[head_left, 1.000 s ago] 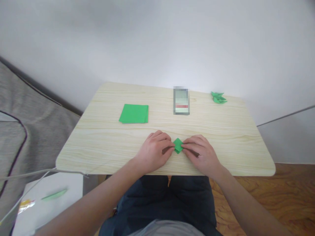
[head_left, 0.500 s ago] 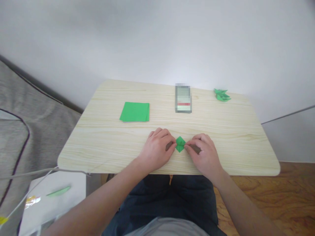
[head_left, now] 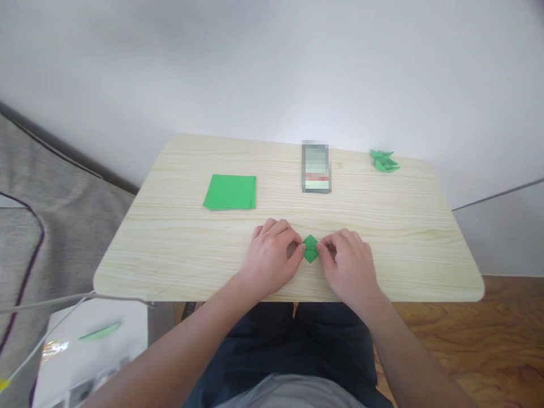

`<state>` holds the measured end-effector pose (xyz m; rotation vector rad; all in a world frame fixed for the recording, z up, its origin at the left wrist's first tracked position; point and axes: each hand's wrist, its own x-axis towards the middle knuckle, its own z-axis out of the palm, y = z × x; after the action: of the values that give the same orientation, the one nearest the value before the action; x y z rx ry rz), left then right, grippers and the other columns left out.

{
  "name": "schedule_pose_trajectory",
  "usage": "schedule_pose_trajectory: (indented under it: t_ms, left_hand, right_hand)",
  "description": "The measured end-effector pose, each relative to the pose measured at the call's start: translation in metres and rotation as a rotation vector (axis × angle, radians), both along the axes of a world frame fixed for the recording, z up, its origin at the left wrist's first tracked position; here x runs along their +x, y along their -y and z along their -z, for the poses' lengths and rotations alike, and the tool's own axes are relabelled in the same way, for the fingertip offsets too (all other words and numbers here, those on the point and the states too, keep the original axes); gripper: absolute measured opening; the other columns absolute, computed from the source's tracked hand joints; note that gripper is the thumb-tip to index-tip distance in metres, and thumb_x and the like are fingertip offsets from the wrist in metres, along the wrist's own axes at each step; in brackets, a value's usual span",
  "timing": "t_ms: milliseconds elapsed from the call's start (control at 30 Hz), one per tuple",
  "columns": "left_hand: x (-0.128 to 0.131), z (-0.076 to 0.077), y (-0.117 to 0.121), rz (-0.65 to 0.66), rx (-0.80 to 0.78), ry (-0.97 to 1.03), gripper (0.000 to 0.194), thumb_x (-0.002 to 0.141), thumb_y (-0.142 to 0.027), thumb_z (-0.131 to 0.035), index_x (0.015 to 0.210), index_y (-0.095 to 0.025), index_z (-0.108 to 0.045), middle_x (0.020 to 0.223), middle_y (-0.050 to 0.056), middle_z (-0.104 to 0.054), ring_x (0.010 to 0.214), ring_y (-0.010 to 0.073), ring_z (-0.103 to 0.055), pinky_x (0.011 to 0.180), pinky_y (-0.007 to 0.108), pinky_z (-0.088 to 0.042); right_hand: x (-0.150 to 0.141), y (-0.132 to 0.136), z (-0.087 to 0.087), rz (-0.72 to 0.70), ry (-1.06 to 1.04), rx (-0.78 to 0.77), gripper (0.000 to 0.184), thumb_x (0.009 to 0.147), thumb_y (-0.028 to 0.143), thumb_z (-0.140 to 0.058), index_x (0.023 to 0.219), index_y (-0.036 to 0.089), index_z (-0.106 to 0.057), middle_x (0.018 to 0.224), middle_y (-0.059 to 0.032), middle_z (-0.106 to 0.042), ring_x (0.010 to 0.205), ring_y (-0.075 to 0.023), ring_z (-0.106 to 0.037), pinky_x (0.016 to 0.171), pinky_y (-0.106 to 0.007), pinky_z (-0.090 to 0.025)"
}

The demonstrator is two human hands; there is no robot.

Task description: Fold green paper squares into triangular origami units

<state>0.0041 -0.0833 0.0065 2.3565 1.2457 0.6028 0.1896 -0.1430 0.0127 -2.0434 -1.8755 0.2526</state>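
A small folded green paper piece (head_left: 310,249), diamond-shaped, lies on the light wooden table (head_left: 178,249) near its front edge. My left hand (head_left: 272,255) pinches its left corner with curled fingers. My right hand (head_left: 346,263) pinches its right corner in the same way. Both hands rest on the tabletop, and their fingertips hide the paper's side corners.
A stack of green paper squares (head_left: 230,192) lies at the table's left middle. A blurred phone (head_left: 315,168) sits at the back centre. Folded green paper shapes (head_left: 384,161) lie at the back right. A white box with a green strip (head_left: 98,331) stands on the floor at left.
My hands have closed in on the paper, and the folded piece now looks a little narrower between the fingertips. The view has shifted slightly.
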Motion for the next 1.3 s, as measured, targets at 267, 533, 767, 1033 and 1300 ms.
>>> schedule_pose_trajectory:
  t_ms: [267,533,767,1033,1300]
  left_hand:
    - [0.004,0.001,0.003,-0.048,0.011,0.016,0.01,0.095,-0.026,-0.065,0.085,-0.023,-0.066,0.098,0.005,-0.068,0.103,0.0266,-0.058,0.09,0.047,-0.044]
    - [0.005,0.002,0.003,-0.041,0.029,-0.014,0.009,0.095,-0.027,-0.064,0.087,-0.023,-0.065,0.099,0.006,-0.067,0.103,0.0273,-0.057,0.088,0.047,-0.044]
    - [0.005,0.001,0.003,-0.042,0.024,-0.032,0.008,0.095,-0.027,-0.064,0.088,-0.023,-0.065,0.1,0.006,-0.067,0.103,0.0274,-0.057,0.087,0.046,-0.043]
    - [0.006,-0.003,-0.001,-0.009,0.037,-0.095,0.011,0.095,-0.027,-0.063,0.085,-0.023,-0.064,0.096,0.006,-0.067,0.101,0.0279,-0.058,0.082,0.045,-0.042]
    - [0.007,-0.007,-0.004,0.019,0.044,-0.159,0.012,0.096,-0.028,-0.061,0.086,-0.022,-0.063,0.099,0.007,-0.066,0.101,0.029,-0.058,0.082,0.046,-0.042]
  right_hand:
    - [-0.01,-0.001,-0.002,-0.006,0.116,0.028,0.016,0.1,0.03,-0.058,0.087,0.022,-0.062,0.091,-0.0094,-0.069,0.092,-0.0299,-0.06,0.075,-0.043,-0.035]
    - [0.007,-0.007,-0.005,-0.129,0.017,-0.018,0.011,0.099,0.03,-0.062,0.091,0.023,-0.066,0.093,-0.0076,-0.07,0.093,-0.0281,-0.063,0.078,-0.042,-0.042]
    - [0.028,-0.016,-0.011,-0.222,-0.108,-0.12,0.008,0.095,0.026,-0.067,0.089,0.024,-0.071,0.089,-0.0028,-0.07,0.089,-0.0226,-0.063,0.077,-0.036,-0.046]
    - [0.016,-0.018,-0.015,-0.168,0.004,-0.118,0.013,0.096,0.026,-0.064,0.084,0.024,-0.069,0.087,-0.0041,-0.072,0.083,-0.0232,-0.065,0.071,-0.037,-0.042]
    - [0.003,-0.01,-0.006,-0.089,0.115,-0.044,0.018,0.1,0.032,-0.059,0.085,0.023,-0.065,0.088,-0.0072,-0.071,0.09,-0.0289,-0.064,0.072,-0.04,-0.036]
